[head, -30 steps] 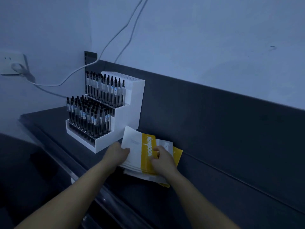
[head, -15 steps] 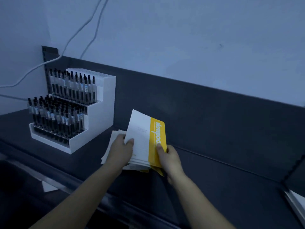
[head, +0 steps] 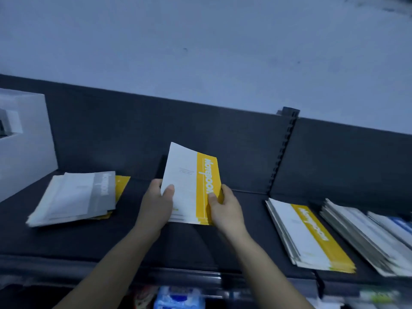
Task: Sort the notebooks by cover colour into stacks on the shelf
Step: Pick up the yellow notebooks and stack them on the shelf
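Head, L hand, R hand gripping yellow ntbks

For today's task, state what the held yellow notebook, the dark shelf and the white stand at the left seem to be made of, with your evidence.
Yellow notebook: paper with a thin card cover, matt; its top edge curves. Dark shelf: probably painted metal, matt; a slotted upright stands behind. White stand: perhaps plastic, smooth, flat-sided; uncertain.

Yellow notebook now off the mixed pile
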`<state>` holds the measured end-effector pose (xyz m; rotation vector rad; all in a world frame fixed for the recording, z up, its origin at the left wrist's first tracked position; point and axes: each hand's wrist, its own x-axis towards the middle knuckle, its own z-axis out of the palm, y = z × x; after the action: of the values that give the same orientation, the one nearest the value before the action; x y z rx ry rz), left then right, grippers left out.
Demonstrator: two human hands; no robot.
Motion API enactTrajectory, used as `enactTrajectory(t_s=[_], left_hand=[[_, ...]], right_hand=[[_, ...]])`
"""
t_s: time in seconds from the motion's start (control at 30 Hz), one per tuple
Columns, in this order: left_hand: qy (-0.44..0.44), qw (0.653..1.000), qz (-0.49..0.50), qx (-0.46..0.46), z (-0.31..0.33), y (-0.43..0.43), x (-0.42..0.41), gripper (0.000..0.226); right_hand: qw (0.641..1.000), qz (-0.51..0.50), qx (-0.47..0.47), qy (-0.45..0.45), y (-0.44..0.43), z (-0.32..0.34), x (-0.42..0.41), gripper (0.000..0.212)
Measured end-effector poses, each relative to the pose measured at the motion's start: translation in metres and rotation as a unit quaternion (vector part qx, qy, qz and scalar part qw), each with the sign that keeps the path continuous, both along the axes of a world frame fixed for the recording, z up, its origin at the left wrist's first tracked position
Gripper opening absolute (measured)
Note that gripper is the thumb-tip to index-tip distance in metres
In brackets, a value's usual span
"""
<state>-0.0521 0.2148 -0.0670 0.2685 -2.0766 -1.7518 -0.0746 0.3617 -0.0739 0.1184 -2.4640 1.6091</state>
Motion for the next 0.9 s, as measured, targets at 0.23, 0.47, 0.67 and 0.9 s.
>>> enactTrajectory(t_s=[0.23,0.47,0.67,0.9], left_hand=[[0.012,0.999,-0.042,0.009,-0.003,0.112,0.011,0.014],[0.003,0.996,-0.091,-0.008,-0.016,0.198,0.009,0.015],[-0.023,0.985,-0.144,-0.092,-0.031,0.236,-0.015,0.024],[-0.074,0.947,-0.188,-0.248,-0.053,0.257,-0.048,0.023]], right_hand=[[0.994,-0.060,0.085,0.019,0.114,0.003,0.023,0.024],[0.984,-0.091,0.153,0.011,0.204,-0.003,0.025,0.019],[0.971,-0.121,0.204,0.001,0.252,-0.012,0.012,0.017],[0.953,-0.141,0.262,-0.060,0.284,-0.035,-0.006,0.017]])
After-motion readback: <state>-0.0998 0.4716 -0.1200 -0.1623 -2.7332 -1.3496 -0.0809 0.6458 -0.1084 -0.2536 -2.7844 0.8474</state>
